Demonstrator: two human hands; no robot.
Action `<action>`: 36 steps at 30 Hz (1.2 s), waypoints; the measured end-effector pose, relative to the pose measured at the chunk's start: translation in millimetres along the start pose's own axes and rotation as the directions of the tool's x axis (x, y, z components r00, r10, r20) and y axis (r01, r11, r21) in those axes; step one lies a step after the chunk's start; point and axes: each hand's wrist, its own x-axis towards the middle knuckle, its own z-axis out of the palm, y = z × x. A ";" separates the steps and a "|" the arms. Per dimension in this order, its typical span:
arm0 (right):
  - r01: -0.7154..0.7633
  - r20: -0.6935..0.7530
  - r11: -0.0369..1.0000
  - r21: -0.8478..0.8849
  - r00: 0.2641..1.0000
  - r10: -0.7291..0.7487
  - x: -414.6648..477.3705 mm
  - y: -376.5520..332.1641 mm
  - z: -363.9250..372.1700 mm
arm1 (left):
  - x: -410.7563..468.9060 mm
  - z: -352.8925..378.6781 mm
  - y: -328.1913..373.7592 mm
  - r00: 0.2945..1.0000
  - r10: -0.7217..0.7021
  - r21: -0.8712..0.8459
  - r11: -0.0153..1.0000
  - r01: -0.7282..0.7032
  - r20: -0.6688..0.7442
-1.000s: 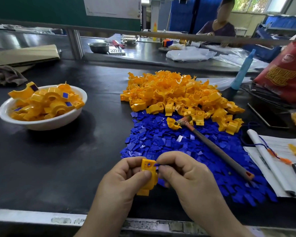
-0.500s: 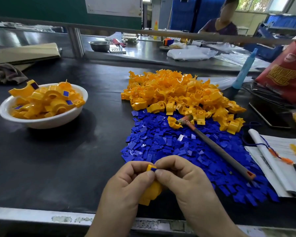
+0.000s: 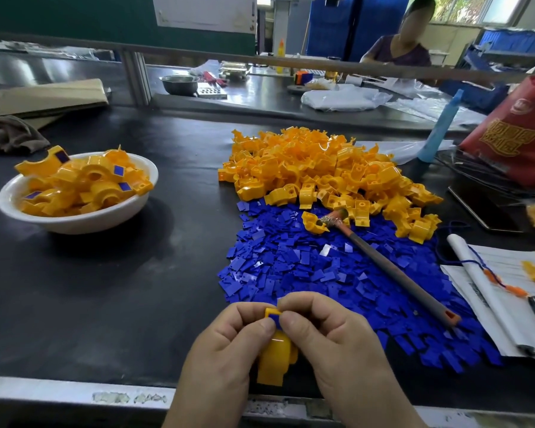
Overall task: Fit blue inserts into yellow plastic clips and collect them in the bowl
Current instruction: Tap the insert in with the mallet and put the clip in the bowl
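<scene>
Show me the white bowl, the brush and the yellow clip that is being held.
white bowl (image 3: 84,222): head view, on its front outer wall.
brush (image 3: 395,269): head view, on the middle of its handle.
yellow clip (image 3: 275,356): head view, on its rounded body below the fingers.

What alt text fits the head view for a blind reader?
Left hand and right hand pinch a clip, blue insert at its top. Beyond lie an insert pile and clip pile; a bowl of filled clips sits left.

Black bench (image 3: 136,288), bowl (image 3: 90,223), yellow clips (image 3: 322,168), blue inserts (image 3: 291,267), perhaps notebook (image 3: 491,299)
</scene>
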 end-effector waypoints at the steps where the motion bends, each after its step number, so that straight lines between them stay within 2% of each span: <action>1: 0.044 -0.007 0.997 -0.060 0.999 -0.044 -1.3 -2.4 0.2 | -0.2 0.1 -0.6 1.000 0.001 -0.007 1.000 -0.001 -0.006; 8: 0.264 -0.018 0.922 -0.285 0.960 -0.280 -7.6 -11.6 4.0 | -4.8 -0.1 0.7 1.000 0.001 -0.020 1.000 -0.001 -0.026; 13: 0.264 -0.013 0.928 -0.265 0.961 -0.277 -8.7 -6.6 5.8 | -8.1 0.2 0.9 0.995 -0.025 0.015 1.000 0.027 -0.100; 16: 0.236 0.017 0.927 -0.292 0.970 -0.242 -6.9 -3.7 4.3 | -6.1 -2.2 6.7 0.996 -0.036 0.088 0.995 0.044 -0.087; 17: 0.251 0.036 0.899 -0.360 0.966 -0.255 -4.3 -2.6 1.1 | -4.6 -5.5 9.5 0.996 -0.027 0.138 0.990 0.038 -0.084; 19: 0.294 0.048 0.768 -0.569 0.944 -0.326 5.7 0.1 -13.5 | 1.6 -17.0 14.6 0.992 0.012 0.265 0.964 0.022 -0.129; 21: 0.272 -0.010 0.555 -0.786 0.893 -0.451 23.8 3.9 -41.8 | 10.2 -33.0 17.7 0.979 0.075 0.454 0.891 0.019 -0.188; 22: 0.202 -0.046 0.450 -0.870 0.875 -0.481 34.8 5.0 -58.2 | 13.9 -41.3 18.3 0.971 0.122 0.576 0.817 0.018 -0.204; 23: 0.096 -0.080 0.351 -0.931 0.887 -0.455 45.2 5.2 -73.8 | 16.7 -47.5 19.4 0.964 0.166 0.681 0.732 0.020 -0.207; 25: -0.108 -0.145 0.143 -0.984 0.948 -0.282 65.1 8.0 -98.9 | 20.9 -53.0 22.7 0.954 0.229 0.812 0.584 0.024 -0.193; 27: -0.174 -0.176 0.021 -0.984 0.975 -0.134 77.4 14.2 -110.4 | 24.5 -53.4 23.1 0.948 0.275 0.881 0.473 0.011 -0.160; 29: -0.154 -0.153 0.002 -0.988 0.981 -0.115 82.8 20.8 -112.8 | 26.5 -52.5 22.3 0.943 0.313 0.934 0.356 -0.007 -0.112; 30: -0.136 -0.136 0.006 -0.991 0.982 -0.131 83.7 23.4 -113.1 | 26.4 -52.2 21.2 0.938 0.335 0.944 0.328 -0.023 -0.094; 32: -0.119 -0.125 0.050 -0.992 0.980 -0.157 85.0 25.1 -115.1 | 23.5 -52.8 19.6 0.927 0.367 0.947 0.319 -0.045 -0.080; 36: -0.109 -0.122 0.107 -0.988 0.985 -0.125 88.2 22.7 -117.8 | 12.9 -58.6 13.0 0.934 0.344 0.971 0.240 0.012 -0.097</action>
